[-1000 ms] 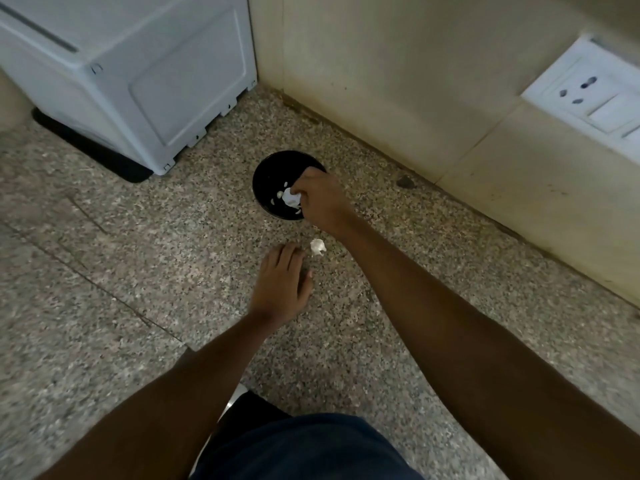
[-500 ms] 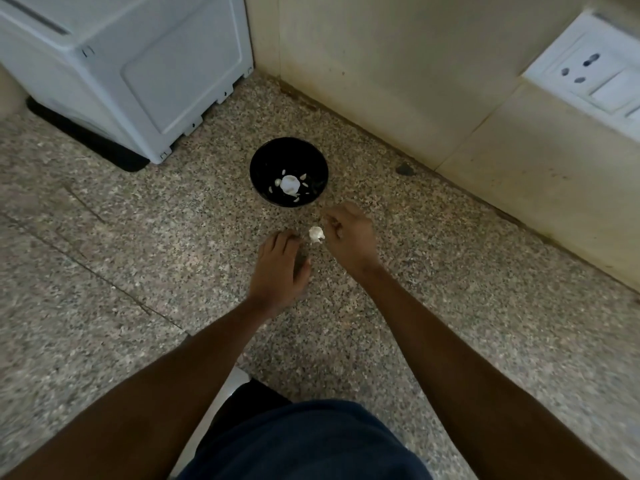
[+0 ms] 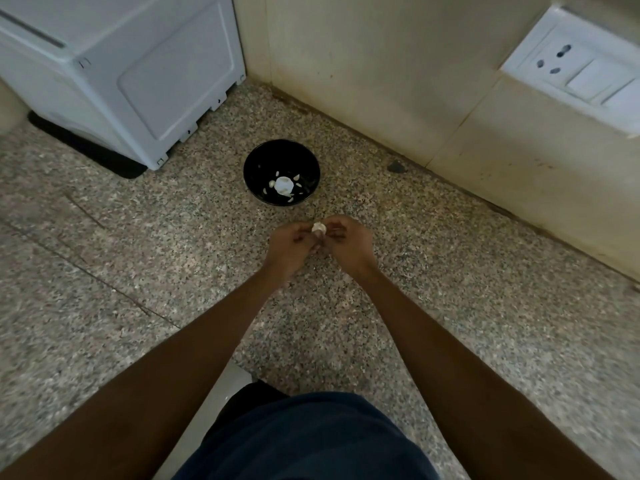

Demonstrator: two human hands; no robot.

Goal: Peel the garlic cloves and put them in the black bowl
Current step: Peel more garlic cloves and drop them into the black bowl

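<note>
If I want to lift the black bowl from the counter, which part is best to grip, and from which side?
Grip the black bowl by its rim, coming from above on its bare left side. The rim is round and open upward, and the bowl stands upright. Both hands work on the garlic clove just in front, so the near side is crowded.

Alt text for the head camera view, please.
Both hands, left hand and right hand, pinch one garlic clove above a speckled stone counter. Beyond sits the black bowl, holding pale garlic pieces.
</note>
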